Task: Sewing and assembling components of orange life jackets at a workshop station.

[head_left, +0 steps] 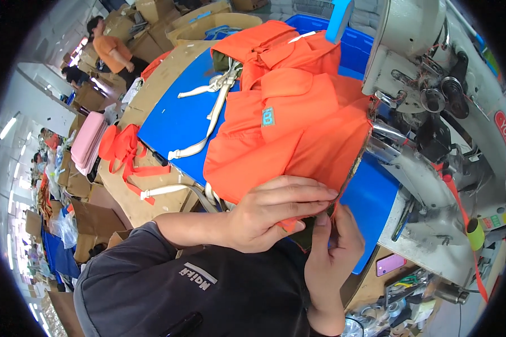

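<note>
An orange fabric bag (315,118) with flap pockets, a small blue patch and white webbing straps (211,121) lies over a blue board. Its right edge runs up under the head of an industrial sewing machine (416,101). My left hand (272,210) lies across the near edge of the fabric, with thumb and fingertips pinching it. Just to the right, my right hand (334,241) pinches the same edge from below, the two thumbs almost touching. A dark green lining shows between the hands; the exact layers gripped are partly hidden by the fingers.
Orange webbing (123,151) lies loose on the table's left, beside a stack of pink pieces (89,140). A blue crate (357,48) stands behind the bag. A purple phone (390,264) and tools lie at lower right. One person (115,50) stands far left among cardboard boxes.
</note>
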A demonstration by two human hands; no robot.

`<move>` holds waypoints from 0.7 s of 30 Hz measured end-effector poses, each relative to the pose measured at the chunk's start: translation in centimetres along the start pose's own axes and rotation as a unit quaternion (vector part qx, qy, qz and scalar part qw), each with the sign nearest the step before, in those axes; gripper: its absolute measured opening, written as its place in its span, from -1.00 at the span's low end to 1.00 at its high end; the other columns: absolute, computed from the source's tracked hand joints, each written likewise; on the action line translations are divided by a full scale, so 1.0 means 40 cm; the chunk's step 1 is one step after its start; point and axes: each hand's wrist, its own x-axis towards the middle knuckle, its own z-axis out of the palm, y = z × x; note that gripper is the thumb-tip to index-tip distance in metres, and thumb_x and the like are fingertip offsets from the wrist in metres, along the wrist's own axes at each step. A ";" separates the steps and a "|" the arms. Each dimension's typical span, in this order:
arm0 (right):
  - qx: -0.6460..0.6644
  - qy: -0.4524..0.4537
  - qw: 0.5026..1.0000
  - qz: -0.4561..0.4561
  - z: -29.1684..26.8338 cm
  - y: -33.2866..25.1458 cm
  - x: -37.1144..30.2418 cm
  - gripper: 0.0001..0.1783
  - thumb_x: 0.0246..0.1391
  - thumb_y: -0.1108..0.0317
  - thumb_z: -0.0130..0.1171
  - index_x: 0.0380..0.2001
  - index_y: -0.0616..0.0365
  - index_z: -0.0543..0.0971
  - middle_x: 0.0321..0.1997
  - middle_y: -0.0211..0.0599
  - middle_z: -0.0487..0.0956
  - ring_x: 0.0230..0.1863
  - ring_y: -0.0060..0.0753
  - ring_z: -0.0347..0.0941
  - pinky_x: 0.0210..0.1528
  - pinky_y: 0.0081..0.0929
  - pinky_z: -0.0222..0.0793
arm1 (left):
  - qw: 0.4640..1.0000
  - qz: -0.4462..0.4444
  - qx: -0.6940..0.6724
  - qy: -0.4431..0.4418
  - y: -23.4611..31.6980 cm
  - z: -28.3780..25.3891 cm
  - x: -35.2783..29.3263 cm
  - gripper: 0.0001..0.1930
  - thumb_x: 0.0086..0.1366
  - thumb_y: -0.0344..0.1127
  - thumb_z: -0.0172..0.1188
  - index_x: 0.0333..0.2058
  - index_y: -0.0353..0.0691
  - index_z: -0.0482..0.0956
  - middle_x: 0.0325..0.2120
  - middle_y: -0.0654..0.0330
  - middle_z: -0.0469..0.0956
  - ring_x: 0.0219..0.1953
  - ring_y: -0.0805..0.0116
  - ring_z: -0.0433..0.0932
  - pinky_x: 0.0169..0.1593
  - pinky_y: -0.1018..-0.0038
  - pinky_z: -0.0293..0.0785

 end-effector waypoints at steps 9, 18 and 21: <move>0.155 0.015 0.986 0.062 0.001 0.034 -0.026 -0.76 0.23 0.56 -0.07 -0.06 0.39 0.46 -0.23 -0.36 0.50 -0.23 -0.66 0.36 -0.16 -0.74 0.27 | 0.976 0.086 0.196 -0.026 0.014 0.011 0.007 -0.58 0.11 -0.34 0.14 -0.07 -0.47 0.52 0.04 -0.06 0.48 0.11 0.06 0.47 0.15 0.17 0.35; 0.060 0.026 0.996 0.066 -0.039 0.071 0.128 -0.73 0.21 0.56 0.02 -0.03 0.34 0.46 -0.31 -0.42 0.52 -0.33 -0.71 0.38 -0.23 -0.68 0.33 | 0.965 0.111 0.236 -0.011 0.014 0.033 -0.004 -0.64 0.12 -0.39 0.08 -0.13 -0.49 0.54 0.01 -0.13 0.49 0.09 0.03 0.49 0.15 0.22 0.37; 0.079 0.023 0.993 0.080 -0.021 0.072 0.111 -0.79 0.31 0.46 -0.05 -0.12 0.37 0.50 -0.24 -0.36 0.57 -0.22 -0.67 0.43 -0.10 -0.66 0.34 | 0.963 0.114 0.244 -0.008 0.014 0.041 -0.006 -0.64 0.12 -0.38 0.07 -0.13 -0.49 0.54 0.01 -0.13 0.49 0.08 0.04 0.49 0.14 0.23 0.38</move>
